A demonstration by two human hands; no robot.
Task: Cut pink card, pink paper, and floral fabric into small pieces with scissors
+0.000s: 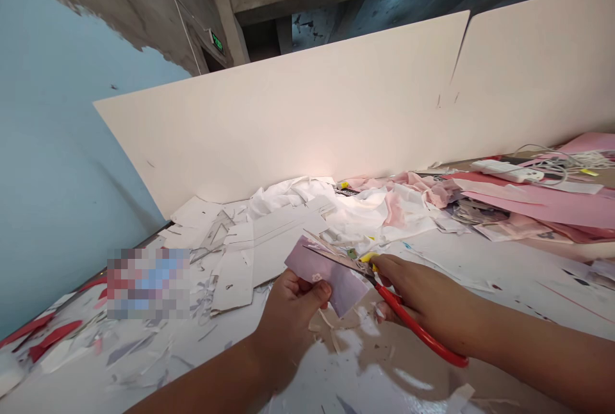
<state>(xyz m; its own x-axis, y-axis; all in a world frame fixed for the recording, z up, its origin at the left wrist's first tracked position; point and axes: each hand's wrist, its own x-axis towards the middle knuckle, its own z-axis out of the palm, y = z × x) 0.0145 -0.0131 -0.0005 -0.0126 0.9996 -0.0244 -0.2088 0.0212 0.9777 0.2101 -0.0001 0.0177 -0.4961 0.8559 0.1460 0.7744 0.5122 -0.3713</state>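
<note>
A small piece of purple paper [331,282] with a pale flower mark is pinched between the thumb and fingers of my left hand [295,305]. My right hand [418,295] grips a pair of scissors with red handles [418,331]. Their blades [336,259] lie along the paper's upper edge, where a thin strip stands slightly away from the piece. Whether the blades are fully closed is hard to make out. Something yellow [369,259] shows beside my right fingers, partly hidden by them.
White cardboard pieces [283,244] lie behind my hands, with crumpled white cloth [307,190] farther back. Pink and red sheets [542,199], a white power strip [509,170] and cables are on the right. Scraps litter the left side. A white partition [312,119] stands along the back.
</note>
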